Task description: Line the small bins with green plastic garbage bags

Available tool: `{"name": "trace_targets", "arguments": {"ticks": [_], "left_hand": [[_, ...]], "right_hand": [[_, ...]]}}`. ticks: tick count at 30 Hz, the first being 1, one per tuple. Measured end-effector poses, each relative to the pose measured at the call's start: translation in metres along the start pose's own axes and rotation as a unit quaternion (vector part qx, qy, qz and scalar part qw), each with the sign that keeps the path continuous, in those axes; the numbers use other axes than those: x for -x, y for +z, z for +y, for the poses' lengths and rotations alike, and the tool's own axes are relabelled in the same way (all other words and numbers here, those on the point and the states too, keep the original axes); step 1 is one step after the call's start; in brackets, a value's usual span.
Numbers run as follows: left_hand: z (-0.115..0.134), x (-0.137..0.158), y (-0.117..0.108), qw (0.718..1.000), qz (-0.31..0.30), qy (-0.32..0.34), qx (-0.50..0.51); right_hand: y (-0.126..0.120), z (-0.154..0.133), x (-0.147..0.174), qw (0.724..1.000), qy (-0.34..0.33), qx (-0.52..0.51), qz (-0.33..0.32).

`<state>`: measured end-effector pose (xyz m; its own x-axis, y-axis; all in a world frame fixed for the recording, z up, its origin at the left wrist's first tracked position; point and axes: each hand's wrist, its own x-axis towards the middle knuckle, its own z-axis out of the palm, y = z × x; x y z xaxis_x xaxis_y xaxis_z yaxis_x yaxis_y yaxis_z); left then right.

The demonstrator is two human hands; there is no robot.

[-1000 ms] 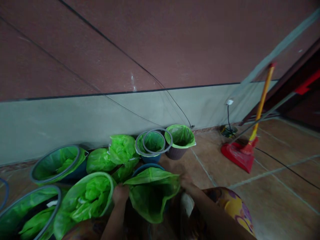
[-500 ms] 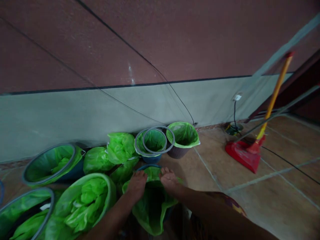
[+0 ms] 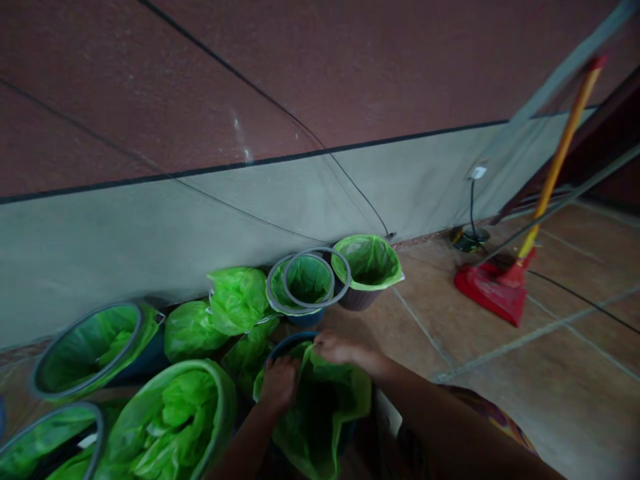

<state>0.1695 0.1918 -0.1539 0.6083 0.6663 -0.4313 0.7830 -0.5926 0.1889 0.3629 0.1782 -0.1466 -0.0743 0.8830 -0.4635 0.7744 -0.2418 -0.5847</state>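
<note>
A green plastic bin bag (image 3: pixel 340 397) hangs inside a blue bin (image 3: pixel 293 341) in front of me, its mouth standing open and its inside dark. My left hand (image 3: pixel 281 381) has its fingers curled on the bag's left edge. Closed on the far right edge of the same bag is my right hand (image 3: pixel 333 348), which lifts a fold of it. The far rim of the bin shows bare behind my hands.
On my left stand several bag-lined bins, including a large one (image 3: pixel 224 393) full of green bags. By the wall are tied bags (image 3: pixel 239 300), a loose grey ring (image 3: pixel 346 267) and a lined bin (image 3: pixel 367 300). A red dustpan (image 3: pixel 493 293) stands right; cables cross wall and floor.
My hands have gone from lying over the bin's far rim to gripping the bag, pulling it inward off that rim. The view has tilted and shifted slightly.
</note>
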Motion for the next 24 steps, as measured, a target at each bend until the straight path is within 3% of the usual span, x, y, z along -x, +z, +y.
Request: {"name": "trace_targets", "arguments": {"ticks": [5, 7, 12, 19, 24], "left_hand": [[-0.004, -0.005, -0.013, 0.999, -0.014, -0.034, 0.030], [-0.005, -0.006, -0.023, 0.999, -0.006, -0.035, 0.027], [0.003, -0.006, -0.039, 0.998, 0.052, -0.016, 0.030], [0.006, -0.001, -0.043, 0.994, 0.110, 0.011, 0.025], [-0.007, -0.001, -0.044, 0.993, 0.089, -0.062, -0.038]], "right_hand": [[-0.012, 0.004, 0.013, 0.990, 0.097, 0.097, 0.024], [-0.013, -0.004, 0.019, 0.990, 0.075, 0.110, 0.044], [-0.017, -0.030, 0.025, 0.991, -0.065, 0.096, 0.064], [-0.016, -0.037, 0.024, 0.991, -0.047, 0.098, 0.083], [-0.020, -0.032, 0.019, 0.988, 0.021, 0.098, 0.115]]}}
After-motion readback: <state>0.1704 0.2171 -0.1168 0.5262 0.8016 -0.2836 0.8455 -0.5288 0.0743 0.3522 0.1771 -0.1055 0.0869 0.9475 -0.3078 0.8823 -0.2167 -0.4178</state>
